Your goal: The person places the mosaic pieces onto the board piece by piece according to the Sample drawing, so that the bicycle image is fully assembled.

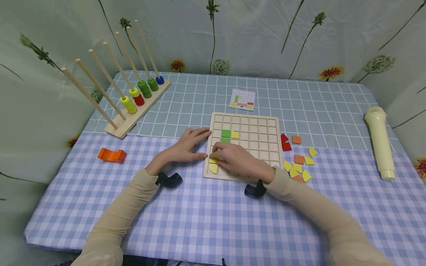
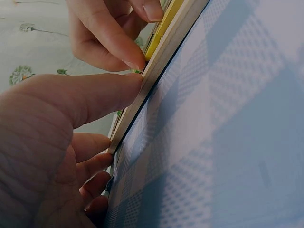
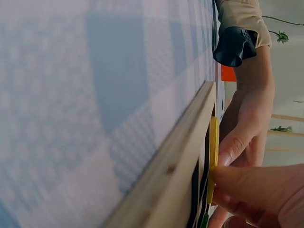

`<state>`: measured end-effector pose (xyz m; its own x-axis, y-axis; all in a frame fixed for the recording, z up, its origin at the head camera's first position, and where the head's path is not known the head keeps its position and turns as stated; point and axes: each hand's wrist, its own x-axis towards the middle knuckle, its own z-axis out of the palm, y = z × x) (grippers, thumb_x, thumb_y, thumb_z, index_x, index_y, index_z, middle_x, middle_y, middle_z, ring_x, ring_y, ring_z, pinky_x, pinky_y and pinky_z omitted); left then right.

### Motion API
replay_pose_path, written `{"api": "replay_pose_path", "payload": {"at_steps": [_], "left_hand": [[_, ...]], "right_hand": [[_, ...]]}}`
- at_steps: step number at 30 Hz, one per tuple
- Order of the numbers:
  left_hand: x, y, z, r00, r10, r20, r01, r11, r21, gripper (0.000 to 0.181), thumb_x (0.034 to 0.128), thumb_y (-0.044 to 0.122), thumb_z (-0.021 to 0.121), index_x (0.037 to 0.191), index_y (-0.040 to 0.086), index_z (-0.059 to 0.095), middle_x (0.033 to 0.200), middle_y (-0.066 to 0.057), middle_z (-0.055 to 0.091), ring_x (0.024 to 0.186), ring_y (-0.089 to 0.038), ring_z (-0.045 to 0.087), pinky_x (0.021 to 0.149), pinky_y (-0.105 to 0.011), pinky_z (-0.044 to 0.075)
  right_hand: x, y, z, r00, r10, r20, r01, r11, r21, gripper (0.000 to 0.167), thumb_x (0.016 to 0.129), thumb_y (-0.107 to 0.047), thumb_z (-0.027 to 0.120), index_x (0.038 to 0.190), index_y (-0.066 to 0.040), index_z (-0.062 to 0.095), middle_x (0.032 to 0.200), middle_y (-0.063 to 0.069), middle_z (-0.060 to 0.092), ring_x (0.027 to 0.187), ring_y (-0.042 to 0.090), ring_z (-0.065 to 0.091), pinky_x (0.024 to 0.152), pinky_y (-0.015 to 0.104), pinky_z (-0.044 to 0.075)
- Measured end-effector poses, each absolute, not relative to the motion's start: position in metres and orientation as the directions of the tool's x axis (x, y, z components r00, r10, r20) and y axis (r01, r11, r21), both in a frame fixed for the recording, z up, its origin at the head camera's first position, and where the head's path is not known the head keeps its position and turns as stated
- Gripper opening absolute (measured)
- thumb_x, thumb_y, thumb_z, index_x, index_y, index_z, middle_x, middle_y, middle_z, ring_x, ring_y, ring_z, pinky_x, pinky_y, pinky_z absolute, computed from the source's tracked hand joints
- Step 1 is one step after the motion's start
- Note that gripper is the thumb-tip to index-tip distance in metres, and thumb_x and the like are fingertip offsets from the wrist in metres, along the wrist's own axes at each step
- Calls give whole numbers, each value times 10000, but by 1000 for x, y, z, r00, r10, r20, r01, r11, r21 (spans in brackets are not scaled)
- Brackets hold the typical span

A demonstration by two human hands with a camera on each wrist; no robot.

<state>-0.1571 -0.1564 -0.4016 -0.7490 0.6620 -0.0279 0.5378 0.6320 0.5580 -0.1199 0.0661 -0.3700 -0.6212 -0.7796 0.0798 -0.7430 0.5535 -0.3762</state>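
Observation:
A wooden grid board (image 1: 263,138) lies mid-table. My left hand (image 1: 189,146) rests at its left edge, fingers extended and touching the rim. Over the lower left squares, my right hand (image 1: 237,159) pinches a yellow piece (image 1: 213,160), its thumb against the piece's end in the right wrist view. Just below sits a yellow quarter-circle piece (image 1: 213,169) in the corner area. Farther up the board are green square pieces (image 1: 226,133), the lower partly hidden by my right hand, and another yellow quarter-circle piece (image 1: 235,134).
Right of the board lie loose yellow pieces (image 1: 309,161), orange squares (image 1: 296,139) and red pieces (image 1: 286,146). A pattern card (image 1: 242,99) is behind it. At left stand a peg rack (image 1: 139,111) with coloured beads and an orange block (image 1: 112,155). A cream cylinder (image 1: 380,144) lies far right.

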Motion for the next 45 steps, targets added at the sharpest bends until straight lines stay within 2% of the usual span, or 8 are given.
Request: {"api": "replay_pose_path", "payload": {"at_steps": [8,17,28,33,38,42,45], "left_hand": [[-159,-155,-398,-746,665,-39,537,635,556,784,852,348,659,1490,111,269,1565,-97,221,1272,-316,270,1032,-523,239],[-157,-156,-400,-754,654,-50,526,648,551,792,850,351,658,1490,104,264,1564,-105,221,1282,-317,264,1037,-519,248],[-156,-156,-399,-756,653,-30,533,643,550,790,837,337,664,1483,92,281,1559,-106,237,1240,-308,292,1010,-493,264],[-157,-155,-400,-757,652,-39,529,647,549,783,844,342,657,1484,98,279,1559,-104,236,1256,-313,282,1022,-499,256],[-157,-155,-400,-759,649,-45,524,652,548,778,848,343,653,1486,102,277,1560,-101,232,1264,-312,275,1024,-501,254],[-157,-155,-400,-761,648,-41,525,652,547,779,845,340,654,1485,102,279,1560,-102,233,1256,-308,279,1018,-497,259],[-157,-155,-400,-760,649,-40,526,650,549,779,845,340,654,1485,102,280,1559,-104,235,1255,-309,277,1018,-499,254]], "right_hand": [[-118,71,-365,-632,-773,57,-724,562,-401,234,919,-88,570,1114,-97,699,1077,37,628,908,122,589,792,273,490],[-113,91,-358,-643,-757,115,-732,564,-381,196,906,-88,590,1056,-80,716,1038,41,644,903,135,605,794,283,504],[-100,148,-358,-710,-675,203,-699,638,-324,199,827,-41,673,1020,-54,723,958,53,655,827,154,609,699,291,510],[-96,180,-361,-743,-632,220,-667,674,-317,221,794,8,686,1010,-30,718,962,70,651,759,144,592,632,253,479],[-94,210,-362,-739,-608,289,-673,685,-280,216,766,69,673,953,-25,723,931,69,652,717,118,560,586,221,447],[-94,230,-359,-758,-577,304,-650,713,-265,250,737,97,680,943,-35,729,932,55,650,731,113,550,593,238,465],[-93,243,-357,-795,-545,267,-603,757,-252,266,725,75,711,966,-34,729,967,82,657,795,178,587,659,316,516]]}}
